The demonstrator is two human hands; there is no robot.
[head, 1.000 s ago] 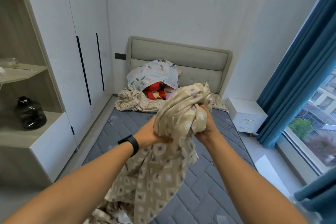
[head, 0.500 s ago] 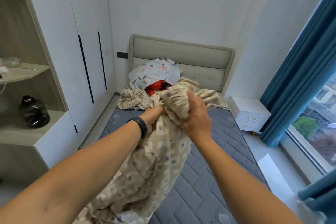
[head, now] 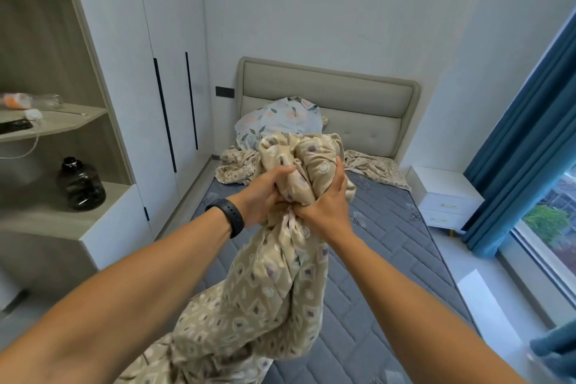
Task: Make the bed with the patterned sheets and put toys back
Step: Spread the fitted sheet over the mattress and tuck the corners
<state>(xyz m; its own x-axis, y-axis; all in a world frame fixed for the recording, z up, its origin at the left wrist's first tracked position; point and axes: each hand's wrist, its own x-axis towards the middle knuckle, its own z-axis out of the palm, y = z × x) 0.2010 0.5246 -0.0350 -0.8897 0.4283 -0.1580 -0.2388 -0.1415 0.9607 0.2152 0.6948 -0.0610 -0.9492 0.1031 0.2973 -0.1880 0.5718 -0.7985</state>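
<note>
Both hands have regathered the sheet [head: 274, 274]: left hand [head: 261, 196] and right hand [head: 324, 206] clench its bunch, not yet spread over the mattress [head: 389, 259].

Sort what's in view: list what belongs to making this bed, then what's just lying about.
Job: beige sheet, gripped by left hand and right hand; mattress; floral pillow; crumpled sheet.

Lying about: dark jug; nightstand; curtain; shelf clutter.
</note>
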